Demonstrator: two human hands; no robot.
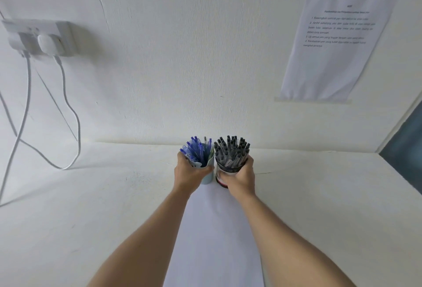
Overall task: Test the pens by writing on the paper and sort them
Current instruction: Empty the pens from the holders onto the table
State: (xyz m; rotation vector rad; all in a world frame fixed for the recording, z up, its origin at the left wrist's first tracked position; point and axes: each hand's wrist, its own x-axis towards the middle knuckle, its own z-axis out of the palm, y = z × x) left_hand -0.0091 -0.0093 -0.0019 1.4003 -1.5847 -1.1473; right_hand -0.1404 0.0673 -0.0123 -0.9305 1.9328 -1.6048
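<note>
My left hand (187,172) grips light blue cup (208,172) of blue pens (196,149); right hand (242,177) grips dark mesh holder (222,178) of black pens (231,149). Both stand at far end of paper (214,229) on counter (91,195), likely held to clear writing space.

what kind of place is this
Likely a plain indoor work desk: a wall socket with plugged-in cables, a printed sheet taped up, and a blue pen cup and a black pen cup.

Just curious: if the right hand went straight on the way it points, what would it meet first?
The right hand grips the cup of black pens; past that, probably the white wall, though depth is unclear.
</note>
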